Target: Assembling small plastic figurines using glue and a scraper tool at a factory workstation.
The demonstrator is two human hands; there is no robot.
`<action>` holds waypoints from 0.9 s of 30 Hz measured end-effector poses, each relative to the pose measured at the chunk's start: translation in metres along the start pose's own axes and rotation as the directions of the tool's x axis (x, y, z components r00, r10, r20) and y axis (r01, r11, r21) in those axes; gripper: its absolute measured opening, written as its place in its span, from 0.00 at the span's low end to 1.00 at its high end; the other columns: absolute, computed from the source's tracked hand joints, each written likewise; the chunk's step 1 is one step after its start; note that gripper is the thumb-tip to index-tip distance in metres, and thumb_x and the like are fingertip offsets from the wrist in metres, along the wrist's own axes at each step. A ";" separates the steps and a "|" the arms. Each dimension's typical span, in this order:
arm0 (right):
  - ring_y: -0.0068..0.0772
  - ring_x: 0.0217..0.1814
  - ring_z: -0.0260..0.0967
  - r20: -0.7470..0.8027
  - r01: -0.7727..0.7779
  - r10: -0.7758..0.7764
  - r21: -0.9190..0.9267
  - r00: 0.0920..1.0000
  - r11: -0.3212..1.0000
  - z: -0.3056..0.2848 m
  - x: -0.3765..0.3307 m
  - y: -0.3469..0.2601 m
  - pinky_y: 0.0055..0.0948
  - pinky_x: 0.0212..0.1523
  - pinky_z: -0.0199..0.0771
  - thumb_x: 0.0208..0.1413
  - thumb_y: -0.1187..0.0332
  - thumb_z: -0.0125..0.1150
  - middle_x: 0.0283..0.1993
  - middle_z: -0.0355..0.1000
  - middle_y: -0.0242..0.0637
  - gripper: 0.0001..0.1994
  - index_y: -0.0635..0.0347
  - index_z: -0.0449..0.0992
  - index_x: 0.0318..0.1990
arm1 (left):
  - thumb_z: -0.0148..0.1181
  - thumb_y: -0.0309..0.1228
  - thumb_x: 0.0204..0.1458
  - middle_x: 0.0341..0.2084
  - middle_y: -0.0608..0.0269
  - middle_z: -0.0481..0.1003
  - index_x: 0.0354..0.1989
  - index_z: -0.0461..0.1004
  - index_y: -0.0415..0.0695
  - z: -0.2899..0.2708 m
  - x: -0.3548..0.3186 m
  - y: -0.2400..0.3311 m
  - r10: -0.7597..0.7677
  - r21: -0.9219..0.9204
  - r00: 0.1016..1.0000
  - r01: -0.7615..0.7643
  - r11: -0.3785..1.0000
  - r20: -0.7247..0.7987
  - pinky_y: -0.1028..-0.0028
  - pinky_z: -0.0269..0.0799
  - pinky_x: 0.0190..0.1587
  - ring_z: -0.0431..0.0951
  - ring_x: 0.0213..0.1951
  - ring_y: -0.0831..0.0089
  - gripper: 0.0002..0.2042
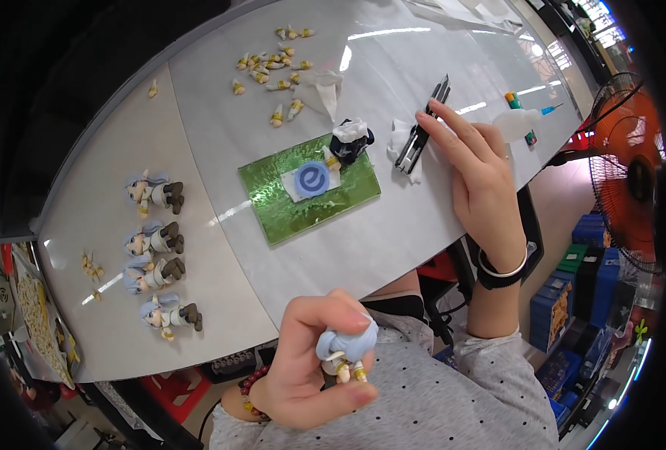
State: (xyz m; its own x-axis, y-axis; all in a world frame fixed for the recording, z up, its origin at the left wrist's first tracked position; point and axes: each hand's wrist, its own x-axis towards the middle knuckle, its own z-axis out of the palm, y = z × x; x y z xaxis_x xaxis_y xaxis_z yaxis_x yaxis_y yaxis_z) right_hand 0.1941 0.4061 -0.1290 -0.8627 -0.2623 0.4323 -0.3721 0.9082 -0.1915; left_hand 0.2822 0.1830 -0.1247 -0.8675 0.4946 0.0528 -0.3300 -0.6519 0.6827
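Close to my body, my left hand (314, 367) grips a small figurine (348, 343) with light blue hair, a white outfit and gold-banded arms. Its thumb and bent fingers wrap round the figure. My right hand (483, 176) reaches over the table with fingers stretched out. Its fingertips are at a slim black-and-silver hand tool (423, 131), which lies on a crumpled white tissue (400, 139); whether they touch it I cannot tell. Between the hands lies a green glossy plate (273, 217) bearing a round blue lid-like piece (312, 179) on white paper.
A dark pot with white tissue (351, 142) stands at the plate's far corner. Several small arm parts (269, 67) lie scattered at the back. Several similar figurines (153, 244) lie at the left. A white squeeze bottle (514, 124) with a blue needle tip and an orange fan (625, 172) are at the right.
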 end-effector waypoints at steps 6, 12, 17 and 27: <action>0.38 0.36 0.60 0.035 -0.026 0.024 0.072 0.999 0.997 -0.005 0.001 0.006 0.30 0.38 0.63 0.34 0.86 0.47 0.43 0.65 0.35 0.15 0.59 0.67 0.32 | 0.59 0.20 0.38 0.31 0.51 0.57 0.44 0.51 0.47 -0.005 0.003 0.000 -0.017 0.107 0.998 0.010 0.994 0.063 0.82 0.57 0.23 0.56 0.16 0.81 0.26; 0.32 0.33 0.60 -0.074 -0.050 0.086 0.393 0.993 0.918 -0.001 -0.002 0.010 0.24 0.34 0.62 0.36 0.87 0.48 0.32 0.62 0.39 0.13 0.62 0.64 0.32 | 0.60 0.21 0.39 0.31 0.52 0.57 0.44 0.51 0.47 -0.004 0.002 -0.001 -0.018 0.104 0.996 0.009 0.995 0.087 0.82 0.55 0.21 0.57 0.16 0.81 0.27; 0.24 0.22 0.57 -0.584 0.185 0.084 0.385 0.807 0.904 -0.002 -0.025 0.022 0.18 0.21 0.60 0.46 0.78 0.52 0.33 0.59 0.37 0.08 0.62 0.62 0.35 | 0.60 0.21 0.39 0.31 0.52 0.57 0.45 0.51 0.46 -0.004 0.002 -0.001 -0.004 0.082 0.996 -0.003 0.997 0.088 0.82 0.54 0.20 0.57 0.17 0.81 0.27; 0.33 0.20 0.67 0.016 0.004 0.177 0.994 0.984 -0.110 -0.048 -0.047 -0.054 0.23 0.20 0.69 0.45 0.50 0.56 0.25 0.69 0.47 0.25 0.71 0.70 0.32 | 0.57 0.20 0.41 0.33 0.56 0.58 0.47 0.50 0.43 0.004 0.004 0.001 -0.080 0.040 0.994 0.078 0.996 0.071 0.82 0.55 0.26 0.59 0.23 0.81 0.26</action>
State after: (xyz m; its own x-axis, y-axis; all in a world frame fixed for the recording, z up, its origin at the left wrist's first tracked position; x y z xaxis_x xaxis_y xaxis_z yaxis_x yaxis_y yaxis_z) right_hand 0.2714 0.3846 -0.0970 -0.9204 -0.1024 0.3774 -0.3025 -0.4253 -0.8530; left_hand 0.2798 0.1865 -0.1213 -0.8096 0.5850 0.0493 -0.3816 -0.5882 0.7130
